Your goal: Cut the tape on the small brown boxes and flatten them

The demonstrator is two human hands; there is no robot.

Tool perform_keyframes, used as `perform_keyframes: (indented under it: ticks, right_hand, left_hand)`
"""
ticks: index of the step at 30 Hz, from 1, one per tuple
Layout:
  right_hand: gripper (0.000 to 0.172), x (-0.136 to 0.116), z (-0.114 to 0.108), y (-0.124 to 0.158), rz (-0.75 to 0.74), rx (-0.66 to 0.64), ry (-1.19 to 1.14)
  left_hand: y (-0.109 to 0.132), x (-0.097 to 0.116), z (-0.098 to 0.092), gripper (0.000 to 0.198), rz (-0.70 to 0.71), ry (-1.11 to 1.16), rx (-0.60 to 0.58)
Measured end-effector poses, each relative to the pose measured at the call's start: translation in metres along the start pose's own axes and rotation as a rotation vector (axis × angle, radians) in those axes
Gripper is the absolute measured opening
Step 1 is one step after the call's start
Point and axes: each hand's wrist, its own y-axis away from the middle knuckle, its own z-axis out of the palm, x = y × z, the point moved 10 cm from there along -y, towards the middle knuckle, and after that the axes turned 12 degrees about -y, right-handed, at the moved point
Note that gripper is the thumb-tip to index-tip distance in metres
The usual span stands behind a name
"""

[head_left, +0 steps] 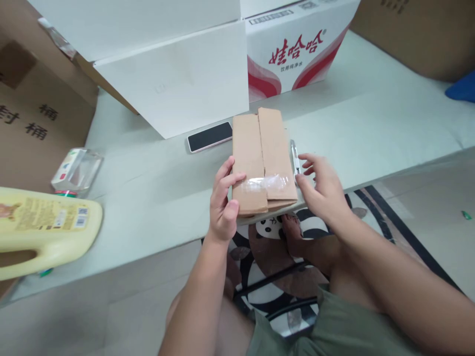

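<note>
A small brown cardboard box point(247, 143) sits near the table's front edge, with a strip of clear tape across its top seam. One top flap stands slightly raised over the other. My left hand point(224, 200) grips the box's left side, fingers at its edge and over the top. Just right of the box lies a slim utility knife point(295, 157), its blade end pointing away from me. My right hand point(321, 185) is beside the knife, thumb and fingers apart; the thumb tip reaches its near end, and whether it touches I cannot tell.
Behind the box lies a phone point(210, 137) with a dark screen. White cartons, one with red print point(293, 59), stand at the back. A yellow jug point(48, 222), a clear plastic container point(77, 170) and a large brown carton point(40, 99) occupy the left; a blue object point(462, 89) is at right.
</note>
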Motion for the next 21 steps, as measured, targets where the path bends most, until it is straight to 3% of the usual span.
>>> perform_keyframes:
  ticks: [2, 4, 8, 12, 17, 21]
  right_hand:
    - [0.052, 0.016, 0.011, -0.005, 0.103, -0.144, 0.232]
    - [0.051, 0.023, 0.021, -0.007, 0.105, -0.262, 0.403]
    - [0.040, 0.025, 0.027, -0.009, 0.110, -0.337, 0.535]
    - [0.033, 0.021, 0.032, -0.008, 0.155, -0.376, 0.461]
    - [0.037, 0.016, 0.027, -0.007, 0.231, -0.311, 0.303]
    - [0.030, 0.013, 0.020, -0.007, 0.267, -0.244, 0.113]
  left_hand:
    - [0.001, -0.003, -0.001, 0.042, -0.019, -0.019, 0.007]
    - [0.001, -0.006, -0.001, 0.044, -0.035, -0.032, 0.012]
    - [0.001, -0.006, 0.000, 0.043, -0.045, -0.014, 0.012]
    - [0.002, -0.005, -0.001, 0.041, -0.052, -0.009, 0.014]
    - [0.003, -0.006, -0.002, 0.043, -0.046, -0.012, 0.012]
    - [0.003, -0.005, -0.001, 0.041, -0.037, -0.005, 0.010]
